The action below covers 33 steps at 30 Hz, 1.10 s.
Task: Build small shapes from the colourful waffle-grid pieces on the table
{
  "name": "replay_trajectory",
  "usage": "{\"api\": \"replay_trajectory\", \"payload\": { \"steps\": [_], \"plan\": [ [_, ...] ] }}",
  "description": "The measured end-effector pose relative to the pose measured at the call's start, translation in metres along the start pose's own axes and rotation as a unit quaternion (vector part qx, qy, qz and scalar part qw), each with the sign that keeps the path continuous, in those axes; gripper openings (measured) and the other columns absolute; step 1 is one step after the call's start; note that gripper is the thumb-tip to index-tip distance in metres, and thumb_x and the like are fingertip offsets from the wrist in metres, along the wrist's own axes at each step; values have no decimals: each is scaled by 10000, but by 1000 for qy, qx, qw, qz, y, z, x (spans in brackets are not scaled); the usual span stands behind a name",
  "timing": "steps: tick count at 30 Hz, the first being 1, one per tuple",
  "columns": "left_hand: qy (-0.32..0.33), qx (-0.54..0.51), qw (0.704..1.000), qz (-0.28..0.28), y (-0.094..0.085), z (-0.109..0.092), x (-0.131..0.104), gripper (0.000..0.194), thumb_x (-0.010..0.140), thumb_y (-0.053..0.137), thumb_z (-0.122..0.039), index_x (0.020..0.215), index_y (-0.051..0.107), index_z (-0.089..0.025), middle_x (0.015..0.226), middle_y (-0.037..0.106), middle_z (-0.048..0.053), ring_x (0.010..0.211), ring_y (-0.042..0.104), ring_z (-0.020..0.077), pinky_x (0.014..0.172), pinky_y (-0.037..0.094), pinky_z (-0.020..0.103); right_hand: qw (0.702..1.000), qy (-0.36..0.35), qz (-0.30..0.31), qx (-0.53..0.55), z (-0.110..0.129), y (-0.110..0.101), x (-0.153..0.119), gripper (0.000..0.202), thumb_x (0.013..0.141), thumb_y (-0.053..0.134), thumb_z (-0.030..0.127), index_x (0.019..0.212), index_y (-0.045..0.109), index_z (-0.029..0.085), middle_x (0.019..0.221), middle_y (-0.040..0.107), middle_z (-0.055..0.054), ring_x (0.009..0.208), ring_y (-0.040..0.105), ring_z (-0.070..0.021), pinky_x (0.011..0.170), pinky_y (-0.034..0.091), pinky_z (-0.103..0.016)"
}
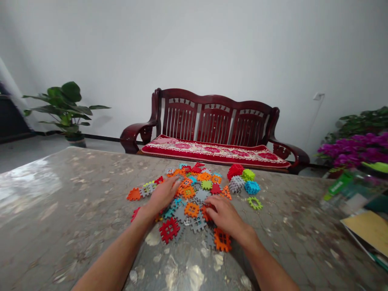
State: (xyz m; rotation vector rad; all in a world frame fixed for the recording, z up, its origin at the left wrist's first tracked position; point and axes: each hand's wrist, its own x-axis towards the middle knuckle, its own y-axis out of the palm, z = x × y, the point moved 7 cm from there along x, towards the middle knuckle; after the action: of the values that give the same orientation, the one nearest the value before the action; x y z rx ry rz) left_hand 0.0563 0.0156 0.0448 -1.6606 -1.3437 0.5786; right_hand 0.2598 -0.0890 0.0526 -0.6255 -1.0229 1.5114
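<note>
Colourful plastic interlocking tiles with notched edges lie in a loose pile in the middle of the table. My left hand (163, 196) rests on the pile's left side, its fingers stretched forward over the tiles. On the right side of the pile, my right hand (226, 214) reaches in with fingers and thumb apart, close to a grey tile (202, 195). An orange window tile (192, 209) lies between the hands. Nearer to me are a red window tile (169, 230) and another orange window tile (222, 239). Some tiles under both hands are hidden.
Right of the pile stand small stacks: red (235, 171), grey (237, 184), blue (252, 187) and green (248, 175). A green ring-shaped tile (255, 203) lies before them. A clear container (351, 194) and a notebook (368, 230) sit far right. Behind the table (91, 210) is a wooden bench (215, 117).
</note>
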Motion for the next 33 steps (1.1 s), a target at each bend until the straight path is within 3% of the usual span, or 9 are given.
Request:
{"api": "replay_trajectory", "payload": {
  "steps": [7,10,13,20,25,29,33],
  "plan": [
    [-180,65,970,-147,-62,74,-5,474,954,360,-361,1301,642,-204,1324,671,107,1174,635,281,1021,447,387,984,90,-152,-8,-61,-18,4,315,865,487,198,1071,724,218,1111,725,-75,1098,632,-251,996,454,-398],
    [-256,62,953,-151,-67,107,-15,487,956,343,-401,1286,658,-231,1237,719,100,1078,679,287,914,496,379,976,96,-197,-2,-80,-16,3,329,858,475,247,1061,732,207,1123,720,-93,1107,621,-277,1005,451,-441],
    [-273,44,951,-138,-62,125,-20,489,955,332,-400,1251,682,-229,1197,738,99,1045,687,276,847,502,346,970,84,-221,49,-95,-11,5,332,839,486,329,1019,742,220,1103,727,-90,1091,632,-276,1008,458,-450],
    [-165,21,984,-65,-37,116,-8,487,959,322,-398,1099,737,-187,1157,749,101,1070,671,226,911,461,284,948,106,-224,202,-121,-3,9,382,728,579,462,949,751,202,1048,757,-100,1039,673,-287,992,482,-459],
    [-75,-49,995,-44,-28,110,-4,386,843,475,-340,1103,724,-203,1115,752,43,1037,667,202,948,470,276,932,140,-221,253,-125,1,7,406,704,606,476,951,759,192,1008,770,-102,939,701,-288,893,536,-443],
    [-61,-97,992,-48,-28,111,-4,341,805,522,-438,932,727,-197,969,753,32,949,654,224,905,491,310,926,155,-231,257,-128,3,6,407,695,589,482,931,759,198,1002,773,-97,945,704,-290,886,541,-441],
    [-100,-82,990,-55,-34,116,-5,433,876,393,-478,701,669,-195,770,713,26,804,630,207,799,486,290,923,163,-229,261,-129,3,6,407,680,591,481,920,758,197,983,776,-95,943,706,-292,907,532,-441]
  ]
}}
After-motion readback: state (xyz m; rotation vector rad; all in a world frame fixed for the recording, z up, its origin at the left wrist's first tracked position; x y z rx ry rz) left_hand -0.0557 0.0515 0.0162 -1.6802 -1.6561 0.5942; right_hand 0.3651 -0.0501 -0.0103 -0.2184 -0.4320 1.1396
